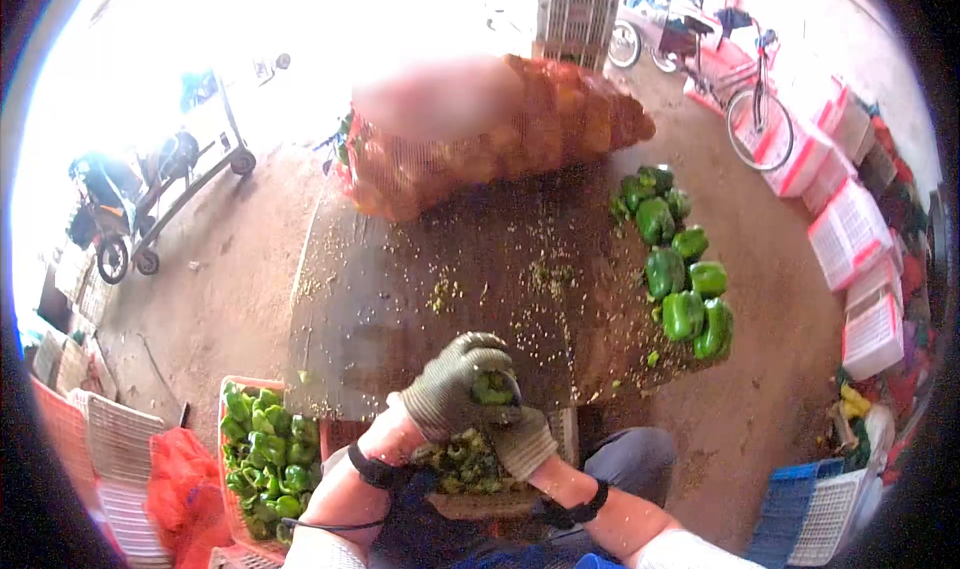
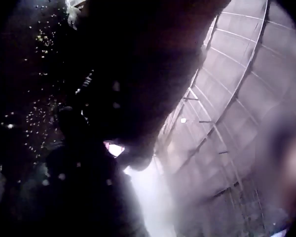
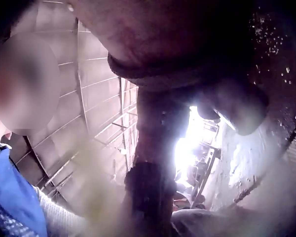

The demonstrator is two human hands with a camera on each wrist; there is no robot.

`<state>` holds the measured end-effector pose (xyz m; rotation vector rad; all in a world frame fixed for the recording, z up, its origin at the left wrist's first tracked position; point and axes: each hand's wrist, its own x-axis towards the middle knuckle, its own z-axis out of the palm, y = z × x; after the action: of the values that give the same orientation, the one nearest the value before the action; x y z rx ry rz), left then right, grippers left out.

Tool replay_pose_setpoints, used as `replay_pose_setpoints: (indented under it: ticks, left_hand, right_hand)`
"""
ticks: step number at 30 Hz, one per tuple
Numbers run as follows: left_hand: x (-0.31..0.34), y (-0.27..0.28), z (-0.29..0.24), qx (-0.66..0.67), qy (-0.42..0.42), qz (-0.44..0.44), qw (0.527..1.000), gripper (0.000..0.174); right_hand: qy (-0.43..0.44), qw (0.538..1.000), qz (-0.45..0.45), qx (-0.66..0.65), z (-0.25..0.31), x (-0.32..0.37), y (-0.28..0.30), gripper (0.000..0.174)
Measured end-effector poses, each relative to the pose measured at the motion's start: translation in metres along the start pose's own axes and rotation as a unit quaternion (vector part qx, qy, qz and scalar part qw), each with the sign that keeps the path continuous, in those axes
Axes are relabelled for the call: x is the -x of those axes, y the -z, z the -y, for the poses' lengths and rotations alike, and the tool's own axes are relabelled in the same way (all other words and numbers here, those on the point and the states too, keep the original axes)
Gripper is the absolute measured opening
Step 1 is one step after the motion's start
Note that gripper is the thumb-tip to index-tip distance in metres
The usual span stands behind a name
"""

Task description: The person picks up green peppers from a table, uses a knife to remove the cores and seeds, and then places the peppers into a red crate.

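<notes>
In the head view my gloved left hand (image 1: pixel 458 384) grips a green bell pepper (image 1: pixel 491 388), curled over it at the table's near edge. My gloved right hand (image 1: pixel 522 443) is close against the pepper's near side, its fingers partly hidden; I cannot tell what it holds. Under both hands sits a box of green pepper scraps (image 1: pixel 470 461). Several whole green bell peppers (image 1: pixel 683 315) lie along the table's right side. Both wrist views are dark, with the hands mostly in shadow.
The dark table (image 1: pixel 400 299) is strewn with pale seeds. A full red mesh sack (image 1: pixel 480 159) lies across its far end. At the lower left stands a crate of green peppers (image 1: pixel 262 447), beside red netting (image 1: pixel 186 489). Blue and white crates (image 1: pixel 805 514) are at the lower right.
</notes>
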<state>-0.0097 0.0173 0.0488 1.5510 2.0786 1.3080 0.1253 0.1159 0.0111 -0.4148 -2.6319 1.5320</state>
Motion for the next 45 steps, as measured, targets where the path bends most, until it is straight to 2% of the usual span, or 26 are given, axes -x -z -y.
replay_pose_setpoints:
  ticks: [2,3,4,5,7,9,10,11,12,14,17,20,21,23,24,26,28,31,32,33,34,36,38,39,42,45]
  left_hand:
    - [0.008,-0.018,0.001,0.028,-0.053,-0.092,0.994,0.053]
    - [0.013,-0.032,-0.003,0.176,0.003,-0.139,0.975,0.051]
    - [0.018,-0.046,-0.008,0.319,0.058,-0.179,0.929,0.049]
    - [0.017,-0.052,-0.012,0.452,0.107,-0.211,0.86,0.048]
    - [0.013,-0.045,-0.021,0.455,0.135,-0.292,0.83,0.046]
    - [0.013,-0.046,-0.01,0.413,0.165,-0.385,0.809,0.041]
    - [0.014,-0.046,-0.004,0.441,0.171,-0.401,0.785,0.037]
    - [0.016,-0.044,0.002,0.469,0.178,-0.415,0.759,0.033]
    - [0.019,-0.043,0.008,0.497,0.186,-0.429,0.731,0.029]
    - [0.023,-0.043,0.023,0.486,0.225,-0.443,0.719,0.026]
    - [0.026,-0.043,0.037,0.427,0.217,-0.472,0.74,0.025]
    - [0.032,-0.035,0.044,0.529,0.209,-0.437,0.696,0.027]
    - [0.033,-0.025,0.034,0.546,0.228,-0.414,0.692,0.032]
    - [0.031,-0.011,0.03,0.624,0.234,-0.401,0.628,0.036]
    - [0.032,-0.008,0.033,0.66,0.244,-0.397,0.589,0.038]
    - [0.033,-0.009,0.045,0.642,0.269,-0.396,0.599,0.044]
    - [0.035,0.0,0.04,0.659,0.278,-0.394,0.577,0.045]
    - [0.033,0.014,0.051,0.676,0.248,-0.423,0.549,0.046]
    - [0.033,0.019,0.057,0.68,0.23,-0.436,0.543,0.046]
    - [0.039,0.024,0.072,0.718,0.167,-0.393,0.55,0.046]
    - [0.039,0.03,0.066,0.722,0.161,-0.388,0.55,0.046]
    - [0.04,0.037,0.053,0.733,0.149,-0.378,0.545,0.045]
    - [0.049,0.025,0.065,0.693,0.151,-0.347,0.614,0.049]
    - [0.049,0.02,0.056,0.671,0.153,-0.334,0.644,0.051]
    - [0.047,-0.004,0.045,0.568,0.157,-0.26,0.765,0.063]
    - [0.041,-0.023,0.035,0.418,0.131,-0.175,0.882,0.071]
  right_hand:
    - [0.055,0.968,-0.079,-0.233,-0.017,0.01,-0.012,0.019]
    - [0.07,0.987,-0.059,-0.134,-0.019,0.009,-0.012,0.02]
    - [0.085,0.995,-0.04,-0.035,-0.02,0.008,-0.012,0.022]
    - [0.101,0.993,-0.024,0.064,-0.019,0.004,-0.012,0.023]
    - [0.127,0.958,0.006,0.257,-0.018,-0.003,-0.014,0.025]
    - [0.099,0.98,-0.002,0.174,-0.017,-0.008,-0.022,0.025]
    - [0.082,0.988,-0.004,0.131,-0.02,-0.012,-0.031,0.026]
    - [0.089,0.995,-0.042,-0.013,-0.028,-0.015,-0.046,0.024]
    - [0.108,0.979,-0.076,-0.155,-0.02,-0.018,-0.056,0.022]
    - [0.147,0.982,-0.073,0.097,-0.007,-0.013,-0.048,0.022]
    - [0.167,0.984,-0.058,-0.01,-0.007,-0.02,-0.061,0.023]
    - [0.189,0.978,-0.069,0.047,0.005,-0.019,-0.062,0.025]
    - [0.184,0.979,-0.077,0.045,0.008,-0.023,-0.064,0.025]
    - [0.158,0.983,-0.082,0.037,0.005,-0.021,-0.074,0.023]
    - [0.164,0.975,-0.074,0.129,-0.008,-0.024,-0.081,0.023]
    - [0.138,0.972,-0.048,0.185,-0.018,-0.027,-0.091,0.023]
    - [0.083,0.988,-0.03,0.126,-0.009,-0.034,-0.091,0.023]
    - [0.021,0.989,-0.042,0.139,-0.013,-0.036,-0.097,0.019]
    - [0.065,0.99,-0.042,0.118,-0.022,-0.032,-0.097,0.019]
    - [0.109,0.988,-0.045,0.096,-0.037,-0.025,-0.096,0.019]
    - [0.153,0.984,-0.049,0.075,-0.032,-0.022,-0.091,0.019]
    - [0.053,0.998,0.023,0.031,-0.04,-0.014,-0.074,0.031]
    - [-0.026,0.996,0.083,0.035,-0.078,-0.009,-0.063,0.039]
    - [-0.062,0.995,0.027,-0.072,-0.045,-0.005,-0.043,0.052]
    - [-0.041,0.988,0.019,-0.146,-0.028,-0.006,-0.009,0.063]
    - [0.089,0.972,-0.006,-0.219,0.01,-0.022,0.015,0.072]
